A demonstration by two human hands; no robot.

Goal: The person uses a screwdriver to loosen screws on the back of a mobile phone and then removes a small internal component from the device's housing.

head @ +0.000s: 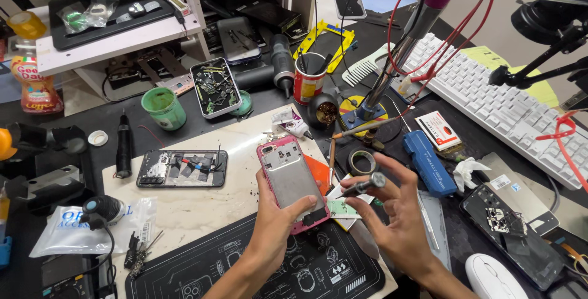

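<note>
My left hand (275, 228) holds a pink phone frame (288, 173) with a bare metal inside, tilted up above the work mat (245, 268). My thumb rests on its lower end. My right hand (395, 213) grips a small grey screwdriver (361, 187) between the fingertips, its tip pointing left toward the lower right edge of the frame. A second opened phone (182, 168), dark with taped parts, lies flat on the pale board to the left.
A white keyboard (508, 106) lies at the right, a blue case (429, 161) and tape roll (362, 162) beside my right hand. A green cup (163, 108), a parts tin (214, 87) and a red can (309, 78) stand behind. Another dark phone (511, 231) and a white mouse (490, 277) are lower right.
</note>
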